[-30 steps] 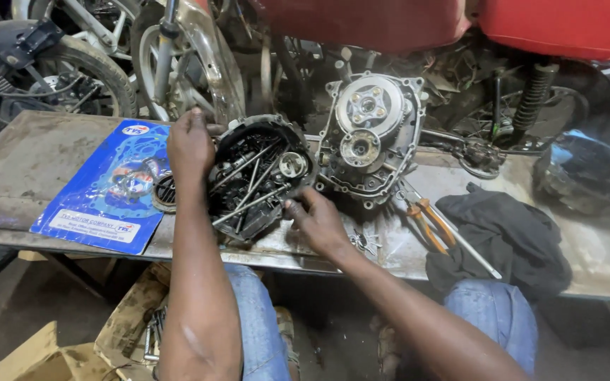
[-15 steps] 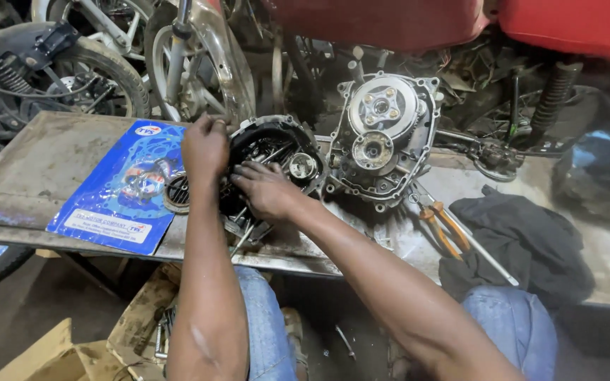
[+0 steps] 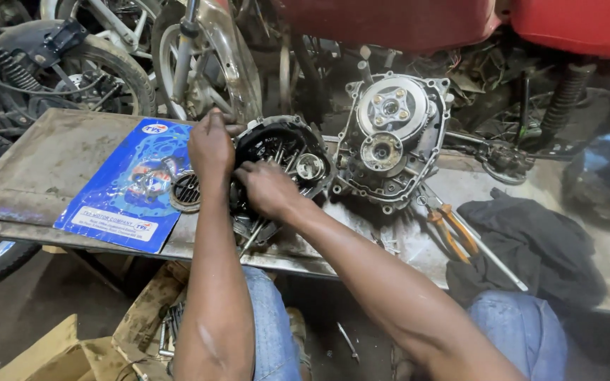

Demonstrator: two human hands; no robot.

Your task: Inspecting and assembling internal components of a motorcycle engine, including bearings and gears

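My left hand (image 3: 210, 144) gripped the upper left rim of the black engine cover (image 3: 284, 159), fingers curled over its edge, while my right hand (image 3: 266, 189) pressed down inside the cover's lower left part; I could not tell whether its fingers pinched anything there. The cover lay open side up on the metal bench (image 3: 44, 166), near the front edge, with thin rods and a small round silver part showing in it. Just left of it sat a round ribbed ring (image 3: 186, 190), resting on the corner of a blue gasket packet (image 3: 125, 190). Just right of the cover stood the grey engine case (image 3: 390, 137), tilted toward me, with 2 round silver parts on its face. Farther right lay orange-handled pliers (image 3: 450, 229) and a long thin screwdriver (image 3: 488, 247), beside a crumpled black cloth (image 3: 538, 247). Motorcycle wheels (image 3: 100, 67) stood behind the bench.
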